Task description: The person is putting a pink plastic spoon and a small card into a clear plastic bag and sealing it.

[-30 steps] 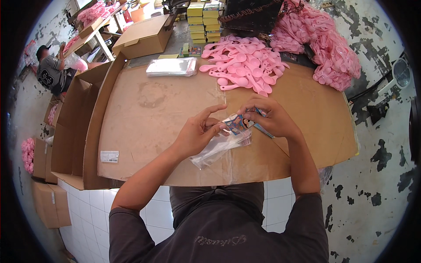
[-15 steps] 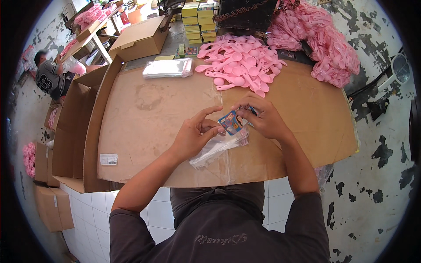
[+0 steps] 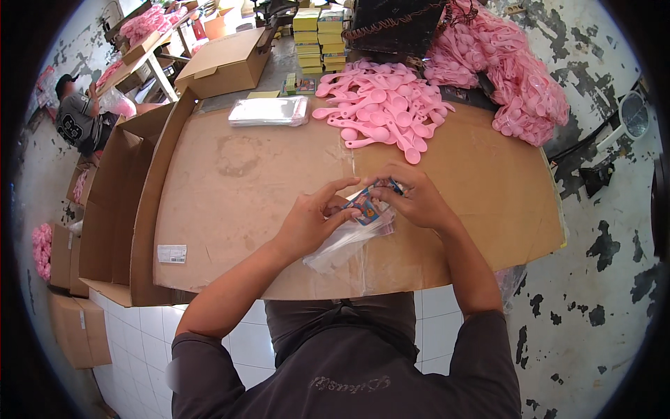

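Between my two hands, over the middle of the cardboard table top, is a small blue printed card. My left hand pinches its left edge with thumb and fingers. At its upper right, my right hand grips the card between thumb and fingertips, hiding that corner. Several clear plastic bags lie loosely stacked just below the card, partly covered by my hands. Beyond my hands spreads a heap of pink plastic measuring spoons.
Another stack of clear bags lies at the back left. Card stacks stand at the far edge, beside a black box. Bagged pink spoons are piled far right. An open carton borders the left side. A person sits far left.
My left fingers have closed in on the card's left edge. The card appears more tilted and bent between both hands. The whole view has shifted slightly.
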Motion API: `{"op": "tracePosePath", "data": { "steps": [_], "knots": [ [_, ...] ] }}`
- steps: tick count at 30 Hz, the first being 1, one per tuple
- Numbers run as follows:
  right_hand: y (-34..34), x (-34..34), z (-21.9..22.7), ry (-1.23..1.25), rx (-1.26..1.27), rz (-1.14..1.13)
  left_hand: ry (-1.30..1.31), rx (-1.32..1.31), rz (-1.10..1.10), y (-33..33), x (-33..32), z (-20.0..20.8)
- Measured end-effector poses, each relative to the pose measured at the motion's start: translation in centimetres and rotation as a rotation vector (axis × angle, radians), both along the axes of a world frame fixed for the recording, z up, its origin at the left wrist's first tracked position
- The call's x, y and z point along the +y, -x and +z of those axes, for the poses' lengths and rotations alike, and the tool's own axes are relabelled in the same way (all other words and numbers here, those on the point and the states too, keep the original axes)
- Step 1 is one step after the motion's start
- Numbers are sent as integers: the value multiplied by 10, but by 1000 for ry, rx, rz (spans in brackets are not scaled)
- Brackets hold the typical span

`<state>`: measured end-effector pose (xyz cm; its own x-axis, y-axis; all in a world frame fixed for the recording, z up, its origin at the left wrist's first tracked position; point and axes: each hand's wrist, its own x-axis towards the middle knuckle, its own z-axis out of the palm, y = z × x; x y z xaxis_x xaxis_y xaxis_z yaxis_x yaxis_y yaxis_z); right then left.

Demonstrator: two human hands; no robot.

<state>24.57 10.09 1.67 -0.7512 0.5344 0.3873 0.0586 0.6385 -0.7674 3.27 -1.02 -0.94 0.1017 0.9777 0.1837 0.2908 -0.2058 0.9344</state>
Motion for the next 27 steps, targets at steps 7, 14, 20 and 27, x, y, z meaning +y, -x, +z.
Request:
{"op": "tracePosePath", "data": {
  "steps": [7, 14, 20, 27],
  "knots": [
    [13, -13, -13, 356, 172, -67, 44, -198, 22, 0, 0, -4],
    [3, -11, -6, 88, 16, -85, 30, -253, 94, -1, 3, -4],
    [5, -11, -13, -76, -74, -3, 36, -271, 82, -1, 2, -5],
    [-5, 10, -7, -59, -62, 4, 147, -139, -20, 1, 0, -4]
  ]
}}
